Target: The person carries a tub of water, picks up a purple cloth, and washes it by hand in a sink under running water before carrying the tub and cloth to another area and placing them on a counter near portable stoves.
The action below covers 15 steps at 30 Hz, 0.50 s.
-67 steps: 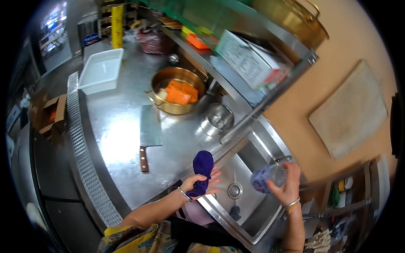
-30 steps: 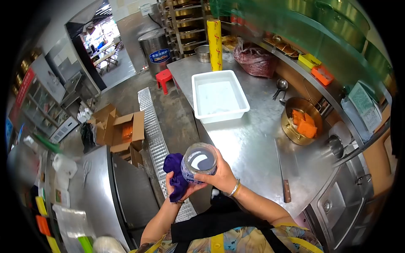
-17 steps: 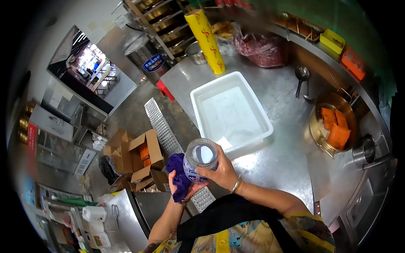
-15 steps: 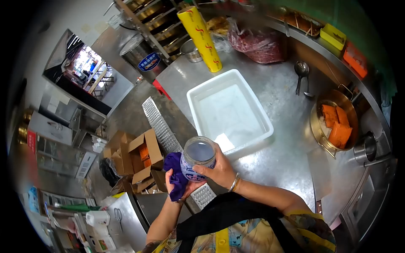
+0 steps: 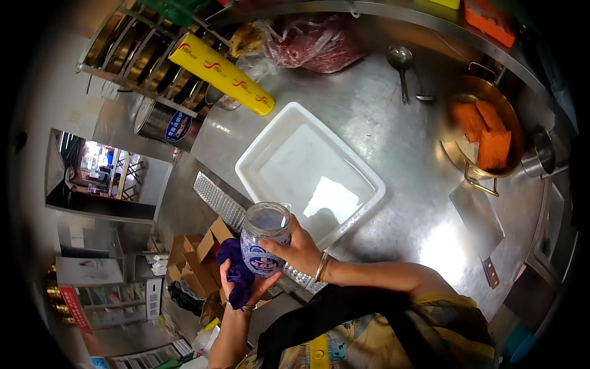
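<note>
A glass jar (image 5: 264, 243) with a blue-and-white pattern and red lettering has no lid, and its wide mouth faces up. My right hand (image 5: 294, 247) grips its right side, thumb across the front. Against the jar's lower left, my left hand (image 5: 246, 286) holds a bunched purple cloth (image 5: 236, 270) and supports the jar from below. Just beyond the jar, a white plastic tray (image 5: 246, 161) rests on the steel table (image 5: 402, 144); its inside looks wet or shiny.
On the right stand a brass pot (image 5: 515, 117) with orange blocks, a steel cup (image 5: 541, 157) and a cleaver (image 5: 478, 215). Two ladles (image 5: 402, 64), a yellow roll (image 5: 224, 74) and a bag of red contents (image 5: 316, 46) lie farther back. Cardboard boxes (image 5: 200, 264) are at lower left.
The jar was lifted from over the sink and brought against the purple cloth, where both hands now hold it. The view has turned left toward the white tray and tilted.
</note>
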{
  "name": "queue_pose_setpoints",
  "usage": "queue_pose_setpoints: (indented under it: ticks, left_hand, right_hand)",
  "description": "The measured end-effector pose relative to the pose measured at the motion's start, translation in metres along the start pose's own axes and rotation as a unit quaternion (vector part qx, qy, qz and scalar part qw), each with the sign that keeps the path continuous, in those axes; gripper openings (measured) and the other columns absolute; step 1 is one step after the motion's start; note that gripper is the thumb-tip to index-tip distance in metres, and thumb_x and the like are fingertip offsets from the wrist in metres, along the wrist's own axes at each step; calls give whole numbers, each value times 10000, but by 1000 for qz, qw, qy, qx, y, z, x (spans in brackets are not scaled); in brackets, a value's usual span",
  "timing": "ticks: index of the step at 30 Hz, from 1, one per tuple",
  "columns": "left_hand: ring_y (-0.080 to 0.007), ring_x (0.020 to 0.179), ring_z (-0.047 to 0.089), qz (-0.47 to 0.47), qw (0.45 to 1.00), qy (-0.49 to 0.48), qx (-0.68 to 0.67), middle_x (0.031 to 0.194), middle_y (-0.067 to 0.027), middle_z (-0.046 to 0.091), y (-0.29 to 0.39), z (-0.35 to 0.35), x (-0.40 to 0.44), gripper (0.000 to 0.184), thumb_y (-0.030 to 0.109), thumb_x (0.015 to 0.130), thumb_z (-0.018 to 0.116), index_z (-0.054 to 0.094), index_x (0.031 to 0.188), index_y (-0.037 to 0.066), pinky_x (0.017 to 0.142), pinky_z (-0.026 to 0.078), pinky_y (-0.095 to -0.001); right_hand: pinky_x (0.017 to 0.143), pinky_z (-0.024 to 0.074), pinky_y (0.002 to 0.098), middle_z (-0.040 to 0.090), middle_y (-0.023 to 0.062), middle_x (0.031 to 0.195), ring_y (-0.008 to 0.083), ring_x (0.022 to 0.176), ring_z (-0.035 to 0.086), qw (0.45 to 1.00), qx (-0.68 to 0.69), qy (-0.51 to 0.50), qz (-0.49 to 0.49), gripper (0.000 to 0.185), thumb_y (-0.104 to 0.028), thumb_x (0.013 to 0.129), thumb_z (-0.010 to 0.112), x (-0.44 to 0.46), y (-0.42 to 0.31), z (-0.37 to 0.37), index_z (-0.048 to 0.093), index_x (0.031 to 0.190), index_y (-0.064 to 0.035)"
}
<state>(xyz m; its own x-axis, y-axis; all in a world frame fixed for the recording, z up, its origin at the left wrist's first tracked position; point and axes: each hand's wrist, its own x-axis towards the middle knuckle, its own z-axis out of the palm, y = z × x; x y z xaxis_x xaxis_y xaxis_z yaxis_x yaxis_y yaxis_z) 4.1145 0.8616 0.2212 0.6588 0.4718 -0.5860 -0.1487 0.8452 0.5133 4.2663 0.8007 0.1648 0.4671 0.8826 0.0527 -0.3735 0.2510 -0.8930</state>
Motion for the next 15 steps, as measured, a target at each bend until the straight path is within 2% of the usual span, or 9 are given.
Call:
queue_pose_setpoints:
  ticks: [2, 13, 15]
  left_hand:
    - [-287, 1154, 409, -8, 1000, 20, 3, 1258, -86, 416, 5, 9, 0, 673, 492, 695, 552, 374, 1257, 166, 907, 382, -518]
    - [-327, 1173, 380, 17, 1000, 25, 5, 1277, -110, 389, 7, 7, 0, 717, 526, 687, 549, 347, 1275, 169, 898, 403, -492]
    - [-318, 1181, 371, 46, 999, 13, -7, 1263, -105, 411, 1, 5, 1, 714, 526, 682, 557, 363, 1264, 162, 922, 372, -501]
  right_hand:
    - [870, 388, 313, 496, 145, 1060, 213, 1005, 494, 999, 40, 35, 0, 650, -394, 738, 653, 4, 1, 2, 363, 1146, 20]
    - [884, 374, 319, 481, 158, 1087, 230, 1034, 481, 998, 42, 10, -36, 668, -380, 735, 660, 12, -22, 2, 341, 1159, 25]
    - [897, 367, 313, 473, 147, 1088, 199, 1031, 465, 998, -4, -13, -59, 654, -343, 731, 679, 13, -32, 1, 347, 1162, 21]
